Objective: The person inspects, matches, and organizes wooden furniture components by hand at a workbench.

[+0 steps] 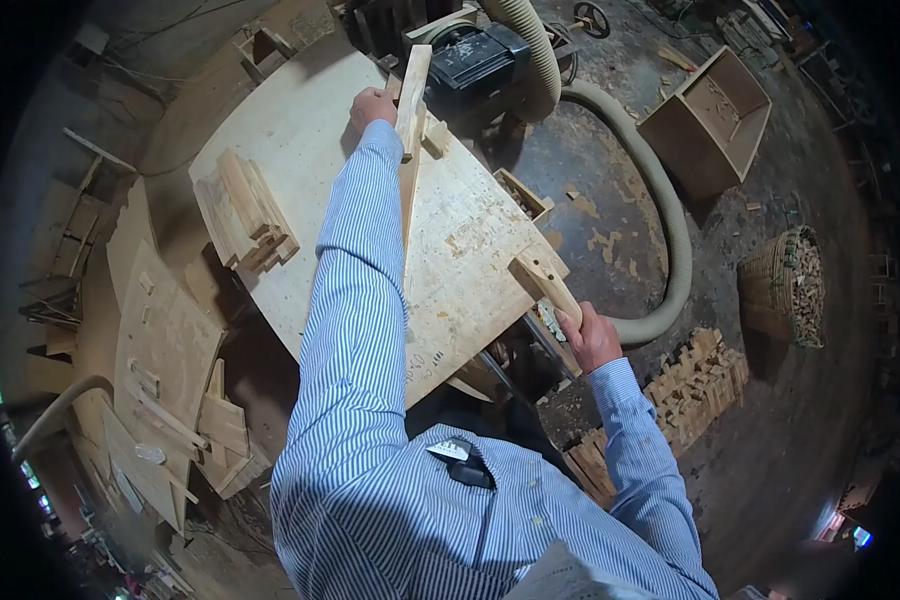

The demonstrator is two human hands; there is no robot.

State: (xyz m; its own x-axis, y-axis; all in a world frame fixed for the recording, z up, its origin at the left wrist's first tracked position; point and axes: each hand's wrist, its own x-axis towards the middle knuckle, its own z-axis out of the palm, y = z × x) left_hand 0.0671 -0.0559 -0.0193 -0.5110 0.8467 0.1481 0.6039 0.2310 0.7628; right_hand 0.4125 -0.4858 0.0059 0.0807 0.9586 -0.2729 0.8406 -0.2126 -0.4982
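My right hand [592, 337] is closed round the near end of a shaped wooden piece [548, 287] with small holes, at the right edge of the pale worktable [320, 140]. My left hand [373, 107] reaches to the far part of the table, its fingers curled beside an upright wooden board [415, 100]. What those fingers grip is hidden from me. Against the board's right side sits a small wooden block [436, 136]. A stack of wooden pieces [242, 212] lies on the left part of the table.
A black motor [475, 65] with a ribbed hose [678, 230] stands beyond the table. On the floor to the right are an open wooden box [705, 125], a basket of wood offcuts [782, 285] and rows of wooden blocks [695, 380]. Sheet boards [165, 340] lean at left.
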